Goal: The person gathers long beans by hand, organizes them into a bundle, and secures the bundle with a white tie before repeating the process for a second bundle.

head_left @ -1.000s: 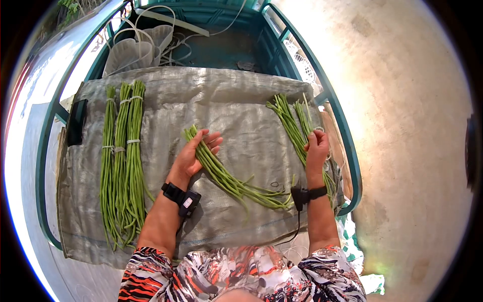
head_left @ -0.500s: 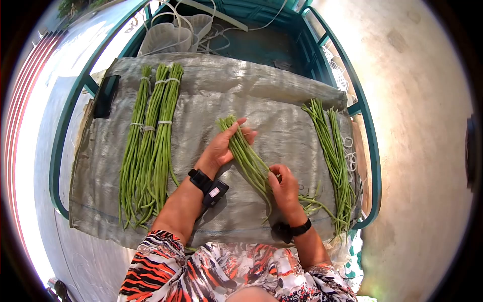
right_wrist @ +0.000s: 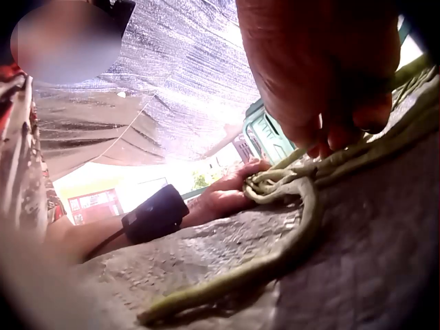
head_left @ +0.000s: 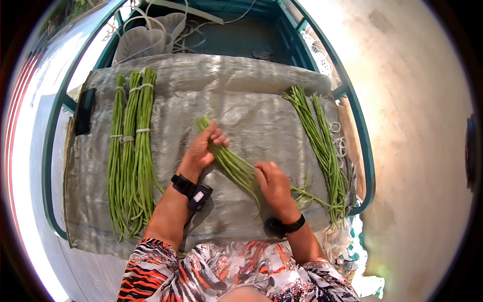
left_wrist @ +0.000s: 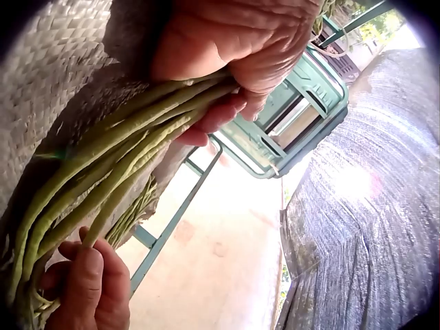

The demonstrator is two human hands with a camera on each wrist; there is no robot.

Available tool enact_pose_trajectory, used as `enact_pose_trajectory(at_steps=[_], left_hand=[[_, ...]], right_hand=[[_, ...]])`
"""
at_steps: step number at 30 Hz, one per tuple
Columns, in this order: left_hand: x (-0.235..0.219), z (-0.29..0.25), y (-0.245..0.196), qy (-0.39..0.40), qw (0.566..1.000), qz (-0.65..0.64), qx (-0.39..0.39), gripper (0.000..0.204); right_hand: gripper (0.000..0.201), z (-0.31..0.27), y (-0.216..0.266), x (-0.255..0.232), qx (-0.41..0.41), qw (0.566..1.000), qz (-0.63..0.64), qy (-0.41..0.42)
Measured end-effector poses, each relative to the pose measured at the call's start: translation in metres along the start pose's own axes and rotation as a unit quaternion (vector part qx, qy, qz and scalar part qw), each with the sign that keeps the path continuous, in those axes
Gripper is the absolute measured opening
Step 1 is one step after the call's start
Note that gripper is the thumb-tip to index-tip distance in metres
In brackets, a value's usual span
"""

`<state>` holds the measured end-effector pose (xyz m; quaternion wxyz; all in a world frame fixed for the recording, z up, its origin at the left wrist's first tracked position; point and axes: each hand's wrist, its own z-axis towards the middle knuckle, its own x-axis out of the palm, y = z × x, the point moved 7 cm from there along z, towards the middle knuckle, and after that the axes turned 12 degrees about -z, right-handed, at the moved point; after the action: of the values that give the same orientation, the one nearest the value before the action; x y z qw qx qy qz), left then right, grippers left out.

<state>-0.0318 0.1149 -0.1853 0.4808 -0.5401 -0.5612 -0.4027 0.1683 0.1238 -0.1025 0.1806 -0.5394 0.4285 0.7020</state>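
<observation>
In the head view my left hand (head_left: pixel 204 148) grips a loose bundle of green long beans (head_left: pixel 234 167) close to its upper end, fingers curled round the stems. Lower down the same bundle is my right hand (head_left: pixel 276 187). Seen from the left wrist, its thumb and fingertips pinch one long bean (left_wrist: pixel 103 216) at the near side of the bundle. The beans' tails trail out past the right hand toward the loose pile. From the right wrist, one bean (right_wrist: pixel 227 285) curves away over the grey woven sheet (right_wrist: pixel 240 237).
Three bundles of beans (head_left: pixel 132 161) tied with pale bands lie at the left. Loose beans (head_left: pixel 318 146) are piled at the right, beside white ties (head_left: pixel 338 140). A dark flat phone-like object (head_left: pixel 85 111) sits at the left edge. Green rails (head_left: pixel 361 146) flank the sheet; white baskets (head_left: pixel 143 43) stand behind.
My right hand has come from the loose beans at the right to the bundle and now pinches a bean there. My left hand's fingers have curled in further round the stems.
</observation>
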Motion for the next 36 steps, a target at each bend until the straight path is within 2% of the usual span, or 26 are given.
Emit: enact_pose_trajectory(at_steps=[1,4,7,9,11,12,13,16,17,20,23,26,29,30,32,33,36], left_hand=[[-0.001,-0.001,-0.003,-0.012,1.000,0.016,0.002,0.022],[0.002,0.001,-0.003,-0.001,1.000,0.006,-0.005,0.023],[-0.001,0.002,-0.003,0.019,0.999,-0.021,-0.016,0.021],[-0.002,0.002,-0.003,0.015,0.999,-0.029,-0.016,0.022],[0.000,-0.001,-0.001,-0.027,1.000,-0.003,0.005,0.022],[0.002,-0.001,-0.003,-0.044,0.999,0.010,0.018,0.022],[0.000,0.000,-0.003,-0.028,1.000,-0.001,0.009,0.020],[-0.003,0.002,-0.004,-0.001,1.000,-0.006,-0.009,0.019],[-0.005,0.002,-0.004,-0.007,1.000,-0.006,-0.005,0.020],[-0.004,0.002,-0.003,-0.005,1.000,-0.008,-0.015,0.019],[-0.007,0.003,-0.003,0.000,0.999,-0.025,-0.023,0.020],[-0.005,-0.001,-0.004,-0.032,0.999,0.009,-0.004,0.022],[-0.012,-0.001,-0.006,-0.044,0.999,0.010,-0.008,0.022],[-0.011,-0.001,-0.006,-0.038,0.999,0.014,-0.010,0.023],[-0.008,0.000,-0.004,-0.030,0.999,0.022,-0.014,0.024],[-0.007,-0.001,-0.004,-0.028,0.999,0.027,-0.014,0.024],[0.001,-0.002,-0.003,-0.014,0.999,0.030,-0.017,0.025]], right_hand=[[0.013,-0.004,-0.004,-0.009,-0.002,0.999,0.026,-0.042],[0.016,-0.018,-0.044,-0.026,0.140,0.989,-0.028,0.039],[0.017,-0.028,-0.095,-0.052,0.224,0.972,-0.077,0.003],[0.013,-0.020,-0.110,-0.085,0.219,0.956,-0.170,-0.092],[0.012,-0.003,-0.130,-0.104,0.186,0.947,-0.200,-0.166],[0.014,0.014,-0.148,-0.111,0.151,0.935,-0.245,-0.206],[0.016,0.029,-0.164,-0.114,0.116,0.919,-0.287,-0.243],[0.021,0.057,-0.201,-0.109,0.152,0.910,-0.325,-0.209],[0.021,0.062,-0.208,-0.107,0.157,0.896,-0.352,-0.221],[0.021,0.069,-0.223,-0.100,0.193,0.894,-0.354,-0.195],[0.019,0.073,-0.225,-0.099,0.191,0.889,-0.369,-0.192],[0.017,0.073,-0.239,-0.095,0.164,0.893,-0.345,-0.236],[0.015,0.066,-0.219,-0.109,0.216,0.917,-0.179,-0.285],[0.013,0.066,-0.205,-0.109,0.189,0.934,-0.065,-0.297],[0.011,0.064,-0.170,-0.104,0.134,0.928,0.166,-0.306],[0.008,0.064,-0.148,-0.097,0.089,0.934,0.186,-0.293],[0.010,0.049,-0.074,-0.061,0.051,0.961,0.173,-0.211]])
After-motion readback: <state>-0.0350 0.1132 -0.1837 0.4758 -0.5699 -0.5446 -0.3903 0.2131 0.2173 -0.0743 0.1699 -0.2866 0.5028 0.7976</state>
